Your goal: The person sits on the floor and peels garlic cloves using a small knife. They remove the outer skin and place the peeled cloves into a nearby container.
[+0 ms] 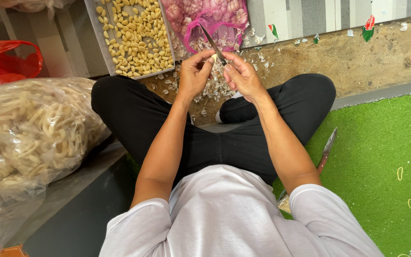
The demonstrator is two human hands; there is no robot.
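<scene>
I sit cross-legged in black trousers. My left hand [195, 72] pinches a small pale garlic clove [213, 58] between thumb and fingertips. My right hand [242, 76] grips a small knife [212, 42] whose thin blade points up and away, its edge against the clove. Both hands meet above a pile of papery garlic skins [215, 88] on the floor between my knees. A metal tray [100, 43] full of peeled cloves lies just beyond my left hand. A pink mesh bag of whole garlic bulbs [208, 16] lies straight ahead.
A big clear plastic bag of pale noodle-like strips [29, 128] bulks at my left. A red plastic bag [5, 59] sits behind it. A second knife [327, 150] lies on the green artificial turf [381, 157] by my right knee, with rubber bands [400, 173] further right.
</scene>
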